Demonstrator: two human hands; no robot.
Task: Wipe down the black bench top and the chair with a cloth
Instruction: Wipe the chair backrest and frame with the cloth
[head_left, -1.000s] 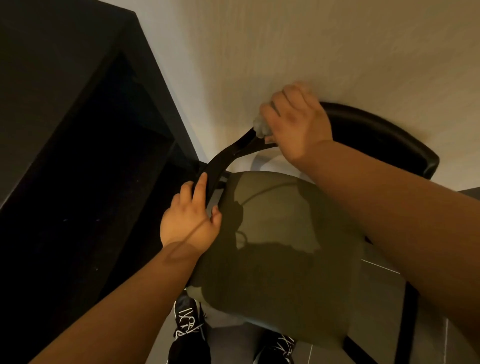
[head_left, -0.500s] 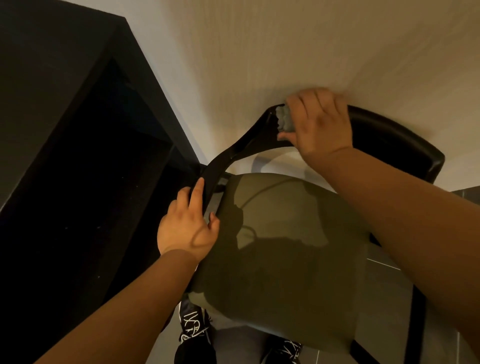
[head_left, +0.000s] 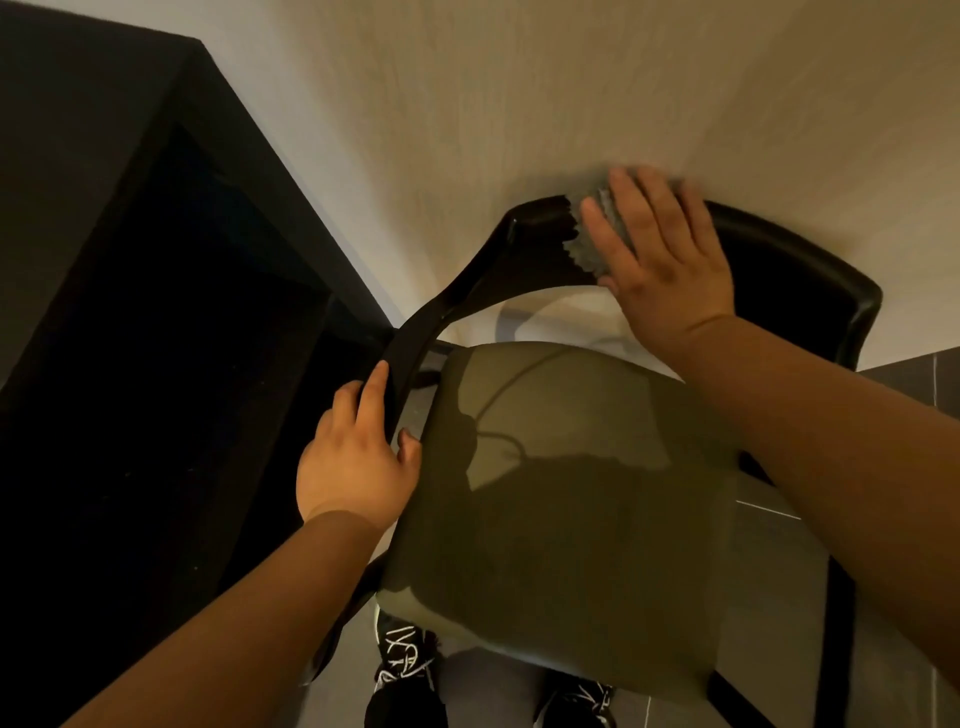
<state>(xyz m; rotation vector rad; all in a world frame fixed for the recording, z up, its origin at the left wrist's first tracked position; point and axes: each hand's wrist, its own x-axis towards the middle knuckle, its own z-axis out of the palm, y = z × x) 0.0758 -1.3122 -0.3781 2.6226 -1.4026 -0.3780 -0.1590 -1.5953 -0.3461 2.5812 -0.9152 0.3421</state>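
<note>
Pressing a grey cloth (head_left: 597, 236) flat against the black backrest (head_left: 789, 270) of the chair (head_left: 571, 493), the right hand (head_left: 670, 260) lies open with spread fingers, the palm holding the cloth on the top edge of the rail; the hand is a little blurred, so I judge it is in the middle of a wiping stroke. The left hand (head_left: 358, 457) is closed around the curved black arm (head_left: 415, 343) of the chair, thumb on the inner side, probably to keep the chair steady. As for progress, the chair is the part in work now: the left portion of the backrest is bare beside the cloth, the right portion and the olive seat are not being touched, and I cannot tell whether they are clean. The black bench top (head_left: 78, 182) stands at the left, well apart from the cloth, and its state is also not readable. The wall (head_left: 519, 104) is pale beige, the floor (head_left: 779, 545) is of grey tiles, and black shoes (head_left: 405, 670) show under the seat.
</note>
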